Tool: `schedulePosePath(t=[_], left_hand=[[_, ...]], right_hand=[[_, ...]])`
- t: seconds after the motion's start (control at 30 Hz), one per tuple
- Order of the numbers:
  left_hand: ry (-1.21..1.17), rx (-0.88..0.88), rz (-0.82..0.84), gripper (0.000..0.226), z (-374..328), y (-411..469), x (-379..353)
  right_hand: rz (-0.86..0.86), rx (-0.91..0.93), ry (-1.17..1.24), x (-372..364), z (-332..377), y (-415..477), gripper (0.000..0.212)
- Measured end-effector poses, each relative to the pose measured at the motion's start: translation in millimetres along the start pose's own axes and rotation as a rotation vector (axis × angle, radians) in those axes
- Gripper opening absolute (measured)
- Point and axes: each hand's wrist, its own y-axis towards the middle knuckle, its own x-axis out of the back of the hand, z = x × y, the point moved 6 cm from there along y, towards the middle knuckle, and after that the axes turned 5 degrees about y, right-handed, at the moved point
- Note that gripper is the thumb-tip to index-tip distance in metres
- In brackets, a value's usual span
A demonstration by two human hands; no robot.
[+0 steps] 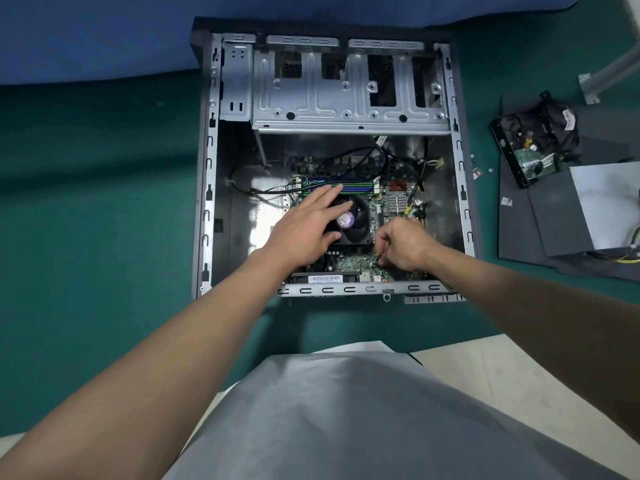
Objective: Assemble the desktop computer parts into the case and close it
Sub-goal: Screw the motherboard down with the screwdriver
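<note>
Head camera looked straight down on the open computer case (207, 168), which lay on its side on the green mat (104, 185), its far end touching a blue cloth (104, 36). My left hand (311, 226) lay flat, fingers straight and close together, palm resting on the black cooler fan (351, 223) in the middle of the motherboard (346, 264); my fingertips reached as far as the memory sticks (360, 186) just beyond the fan. It held nothing.

My right hand (403, 245) was curled just to the right of the fan, near the case's front edge. Thumb and fingertips pinched some thin coloured wires (374, 258) right at the board's surface. I could not tell whether a plug sat on their end, since my fingers hid it.

Farther in, the bare metal drive cage (346, 98) spanned the far end of the case, and black cables (363, 157) looped over the board below it.

Toward the mat's right edge, well apart from the case, a dark grey side panel (519, 233) lay flat. On it rested a hard drive (528, 162) with its green circuit board showing, and the grey power supply (602, 206) with yellow wires at its near end. A few small screws (489, 170) lay on the mat between case and panel.
</note>
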Motion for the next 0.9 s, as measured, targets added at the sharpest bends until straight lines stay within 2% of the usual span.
schedulePosePath(t=[0.9], left_hand=[[-0.036,0.025,0.002,0.060,-3.2,-1.9,3.4]], right_hand=[[0.003,0.055,-0.040,-5.1,-5.6,5.8,0.032]])
